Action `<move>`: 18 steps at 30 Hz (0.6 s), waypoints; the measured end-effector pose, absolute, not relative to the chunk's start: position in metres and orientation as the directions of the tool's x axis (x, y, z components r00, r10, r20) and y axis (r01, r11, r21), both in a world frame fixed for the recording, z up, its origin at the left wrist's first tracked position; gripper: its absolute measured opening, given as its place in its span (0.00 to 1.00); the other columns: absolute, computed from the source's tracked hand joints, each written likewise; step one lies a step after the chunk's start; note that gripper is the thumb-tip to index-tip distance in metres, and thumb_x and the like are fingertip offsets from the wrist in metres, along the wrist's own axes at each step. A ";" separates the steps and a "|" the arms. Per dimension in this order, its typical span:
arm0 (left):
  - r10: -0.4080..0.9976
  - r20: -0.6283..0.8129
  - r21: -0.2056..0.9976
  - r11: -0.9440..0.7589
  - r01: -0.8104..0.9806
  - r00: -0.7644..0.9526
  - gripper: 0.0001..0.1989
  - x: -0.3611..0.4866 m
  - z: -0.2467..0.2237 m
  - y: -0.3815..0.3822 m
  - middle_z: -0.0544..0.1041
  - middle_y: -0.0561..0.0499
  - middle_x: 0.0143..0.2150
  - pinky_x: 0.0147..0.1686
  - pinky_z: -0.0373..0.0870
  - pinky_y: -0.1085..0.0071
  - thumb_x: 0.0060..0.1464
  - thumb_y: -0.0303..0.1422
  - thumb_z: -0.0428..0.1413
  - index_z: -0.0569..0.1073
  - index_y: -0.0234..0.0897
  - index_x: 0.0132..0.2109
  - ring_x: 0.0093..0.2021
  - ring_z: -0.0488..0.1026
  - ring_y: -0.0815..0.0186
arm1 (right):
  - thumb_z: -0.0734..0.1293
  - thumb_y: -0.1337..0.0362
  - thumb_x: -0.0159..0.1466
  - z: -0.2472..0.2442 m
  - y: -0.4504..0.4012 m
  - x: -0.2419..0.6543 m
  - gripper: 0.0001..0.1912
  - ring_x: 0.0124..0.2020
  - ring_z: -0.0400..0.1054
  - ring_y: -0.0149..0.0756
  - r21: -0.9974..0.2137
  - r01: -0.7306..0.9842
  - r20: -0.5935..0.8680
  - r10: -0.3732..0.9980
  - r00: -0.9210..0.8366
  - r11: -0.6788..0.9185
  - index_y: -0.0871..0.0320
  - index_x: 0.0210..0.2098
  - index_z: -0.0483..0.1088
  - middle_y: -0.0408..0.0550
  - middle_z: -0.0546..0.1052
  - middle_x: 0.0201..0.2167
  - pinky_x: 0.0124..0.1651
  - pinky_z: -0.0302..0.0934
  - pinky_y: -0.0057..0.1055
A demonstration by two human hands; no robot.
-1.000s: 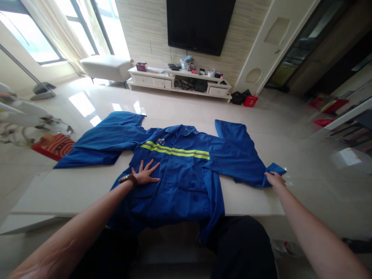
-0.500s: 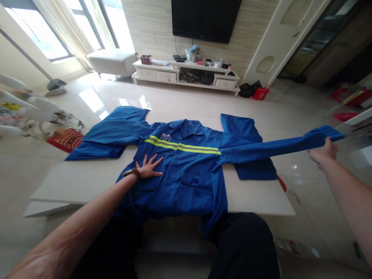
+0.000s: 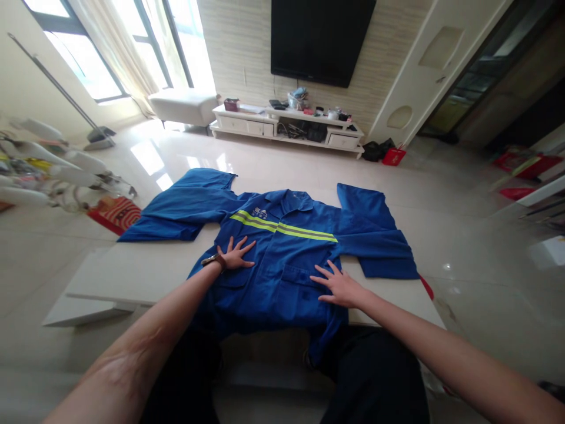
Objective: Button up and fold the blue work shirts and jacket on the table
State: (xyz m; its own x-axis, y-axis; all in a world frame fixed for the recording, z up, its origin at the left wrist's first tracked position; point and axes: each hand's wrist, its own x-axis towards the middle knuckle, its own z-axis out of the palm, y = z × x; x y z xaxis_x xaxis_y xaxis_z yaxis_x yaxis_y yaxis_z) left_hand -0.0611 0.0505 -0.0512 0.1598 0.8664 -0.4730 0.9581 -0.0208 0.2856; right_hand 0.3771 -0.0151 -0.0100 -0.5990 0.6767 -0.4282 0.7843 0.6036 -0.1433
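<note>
I see the left hand [image 3: 236, 254] open and flat, palm down, fingers fanned wide on the front of the blue jacket [image 3: 265, 265]. A watch [image 3: 214, 261] with a brown strap circles its wrist, and the bare left forearm [image 3: 145, 335] slants in from the lower left. The right hand [image 3: 344, 287] is open too, fingers spread, palm down on the jacket by a flap pocket [image 3: 295, 274]; I can't tell how firmly it presses. The jacket lies face up on the table [image 3: 123, 274], its cloth matte and lightly creased, a yellow-and-grey strip [image 3: 256, 222] running straight across the chest below the pointed collar [image 3: 304, 203]. The right sleeve [image 3: 375, 242] stretches sideways over a wider piece of blue cloth [image 3: 366, 206]. The table is pale, flat and straight-edged. Beyond it I make out glossy floor tiles [image 3: 463, 235] and a low white cabinet [image 3: 241, 123] with drawers
</note>
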 end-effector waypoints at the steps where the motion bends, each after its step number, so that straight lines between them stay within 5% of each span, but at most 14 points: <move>1: 0.868 -0.468 0.295 -0.021 0.955 0.163 0.50 -0.062 -0.053 0.052 0.30 0.58 0.79 0.58 0.30 0.16 0.51 0.64 0.54 0.40 0.66 0.74 0.74 0.18 0.31 | 0.65 0.40 0.65 -0.013 -0.016 0.371 0.42 0.75 0.29 0.72 -0.138 0.808 -0.485 0.672 -0.559 0.572 0.33 0.74 0.47 0.44 0.40 0.78 0.62 0.48 0.76; 5: 0.877 -0.453 0.324 -0.006 0.946 0.161 0.50 -0.064 -0.056 0.057 0.31 0.58 0.79 0.58 0.27 0.16 0.50 0.64 0.54 0.42 0.66 0.74 0.74 0.18 0.31 | 0.67 0.37 0.62 -0.025 0.002 0.376 0.48 0.76 0.26 0.70 -0.110 0.859 -0.537 0.697 -0.475 0.500 0.29 0.74 0.40 0.41 0.32 0.78 0.64 0.44 0.77; 12: 0.894 -0.420 0.354 0.000 0.935 0.159 0.52 -0.064 -0.056 0.071 0.34 0.53 0.80 0.58 0.33 0.16 0.48 0.64 0.56 0.46 0.63 0.75 0.74 0.22 0.26 | 0.72 0.40 0.57 -0.032 0.050 0.410 0.58 0.76 0.33 0.66 0.013 0.917 -0.559 0.763 -0.325 0.399 0.40 0.76 0.38 0.53 0.35 0.78 0.68 0.44 0.70; 18: 0.923 -0.355 0.393 0.001 0.920 0.151 0.49 -0.057 -0.058 0.077 0.40 0.53 0.80 0.62 0.33 0.20 0.49 0.59 0.58 0.51 0.60 0.75 0.75 0.24 0.28 | 0.77 0.54 0.53 -0.013 0.072 0.403 0.54 0.72 0.48 0.70 0.079 0.920 -0.469 0.829 -0.305 0.383 0.46 0.74 0.53 0.59 0.52 0.75 0.67 0.50 0.67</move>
State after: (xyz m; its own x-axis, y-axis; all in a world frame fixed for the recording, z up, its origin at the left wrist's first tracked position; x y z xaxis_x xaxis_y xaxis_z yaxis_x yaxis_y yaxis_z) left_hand -0.0572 0.0774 -0.0576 0.1506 0.9227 -0.3550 0.9197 0.0009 0.3926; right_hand 0.4033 0.0724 -0.0133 -0.3049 0.8286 -0.4695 0.9201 0.3835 0.0793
